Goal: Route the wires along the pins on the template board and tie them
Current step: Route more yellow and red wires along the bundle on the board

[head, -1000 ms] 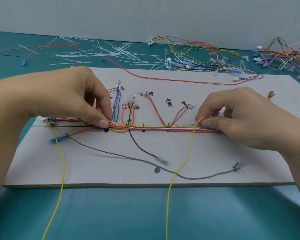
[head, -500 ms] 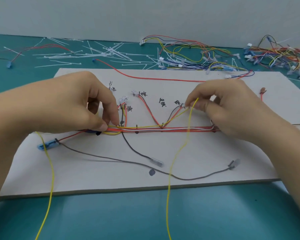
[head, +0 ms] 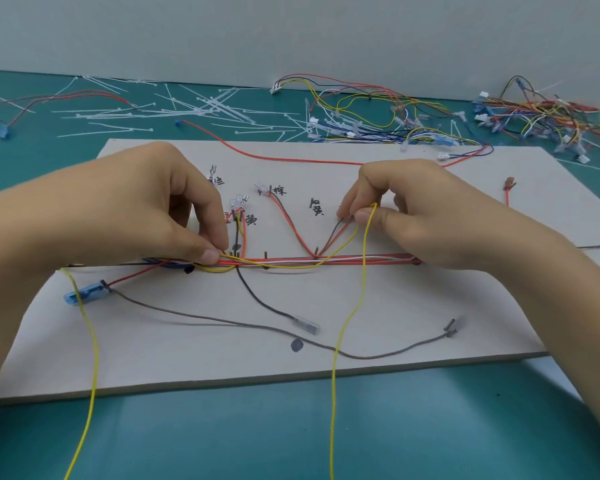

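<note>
On the board (head: pixel 413 299), the left hand (head: pixel 136 216) pinches the wire bundle (head: pixel 343 260) at its left end. The right hand (head: pixel 423 220) pinches the yellow wire (head: pixel 347 317) just above the bundle. That wire drops across the board's near edge, over the worktop (head: pixel 222 438).

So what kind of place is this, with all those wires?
Probably a wire-harness assembly bench: a template board with pins and labels, heaps of bundled wires behind it, and loose cable ties.

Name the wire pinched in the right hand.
The yellow wire, draped over the right hand's thumb and hanging past the board's front edge; the rest lie flat.
</note>
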{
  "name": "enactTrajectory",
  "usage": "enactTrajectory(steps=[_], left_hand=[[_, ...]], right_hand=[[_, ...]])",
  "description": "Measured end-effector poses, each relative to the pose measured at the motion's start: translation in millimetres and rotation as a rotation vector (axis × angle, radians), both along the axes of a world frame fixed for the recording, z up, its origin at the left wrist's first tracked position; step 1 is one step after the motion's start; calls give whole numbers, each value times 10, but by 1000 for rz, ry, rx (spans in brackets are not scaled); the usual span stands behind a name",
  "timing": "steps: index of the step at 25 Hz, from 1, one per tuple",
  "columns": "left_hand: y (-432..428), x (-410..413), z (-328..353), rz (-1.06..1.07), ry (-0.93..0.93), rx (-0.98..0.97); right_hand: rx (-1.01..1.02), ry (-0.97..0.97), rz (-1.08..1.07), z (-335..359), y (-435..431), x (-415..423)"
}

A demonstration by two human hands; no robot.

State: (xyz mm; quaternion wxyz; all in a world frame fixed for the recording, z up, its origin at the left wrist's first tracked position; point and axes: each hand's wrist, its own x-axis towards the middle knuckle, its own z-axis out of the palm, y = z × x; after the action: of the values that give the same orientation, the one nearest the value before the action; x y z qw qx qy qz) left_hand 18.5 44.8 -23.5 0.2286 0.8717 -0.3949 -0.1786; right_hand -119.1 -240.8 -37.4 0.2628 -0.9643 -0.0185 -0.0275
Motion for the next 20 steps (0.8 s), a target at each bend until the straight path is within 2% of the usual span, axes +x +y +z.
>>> enactTrajectory(steps=[6,13,17,20], left_hand=[[16,-8,18,-24,31,57],[48,5,47,-64,22,67],[93,49,27,-115,21,86],[137,107,16,-150,68,80]], right_hand=[[-12,-20,23,74,-63,-26],[-121,376,134,332,-139,213],[-42,433,91,290,-142,129],[-75,420,35,259,-114,93]])
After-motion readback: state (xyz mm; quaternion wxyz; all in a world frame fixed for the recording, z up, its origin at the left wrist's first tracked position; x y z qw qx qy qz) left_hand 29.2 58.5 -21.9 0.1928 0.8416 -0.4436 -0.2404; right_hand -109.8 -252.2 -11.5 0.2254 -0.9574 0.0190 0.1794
